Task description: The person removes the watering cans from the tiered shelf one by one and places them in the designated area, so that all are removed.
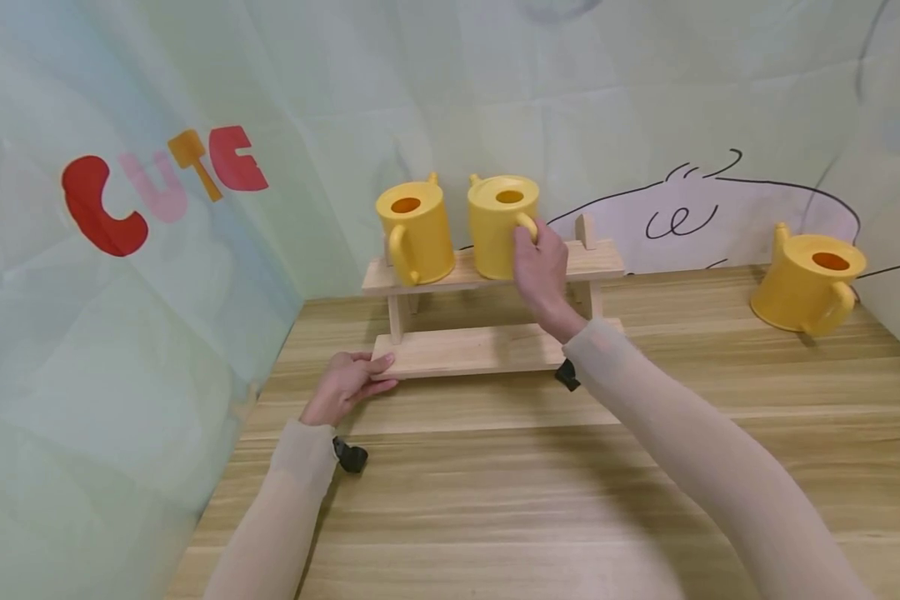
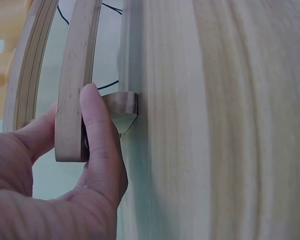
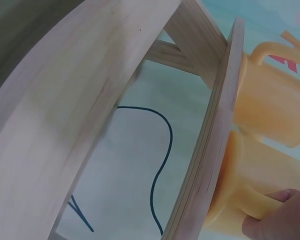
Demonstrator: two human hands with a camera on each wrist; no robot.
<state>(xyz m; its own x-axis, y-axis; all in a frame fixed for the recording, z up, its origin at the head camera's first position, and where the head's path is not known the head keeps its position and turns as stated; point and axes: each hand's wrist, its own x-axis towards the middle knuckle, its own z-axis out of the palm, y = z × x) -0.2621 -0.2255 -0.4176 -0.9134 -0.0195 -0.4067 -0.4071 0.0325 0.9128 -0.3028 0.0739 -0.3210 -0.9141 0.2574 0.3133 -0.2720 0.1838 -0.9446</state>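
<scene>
A two-tier wooden stand (image 1: 487, 350) is set against the back wall. My left hand (image 1: 345, 385) grips the left end of its lower board (image 2: 72, 120), thumb on one face and fingers on the other. With my right hand (image 1: 542, 271) I hold the handle of a yellow watering can (image 1: 495, 233) at the upper board (image 1: 461, 275). Its base is close to the board in the right wrist view; whether it rests fully is hard to tell. Just left of it, another yellow watering can (image 1: 423, 237) stands upright on the same board.
A third yellow watering can (image 1: 802, 283) stands on the wooden table (image 1: 480, 500) at the far right. Behind is a pale printed cloth (image 1: 450, 83) with drawn lines and coloured letters. A small wooden upright (image 1: 585, 231) rises at the upper board's right end.
</scene>
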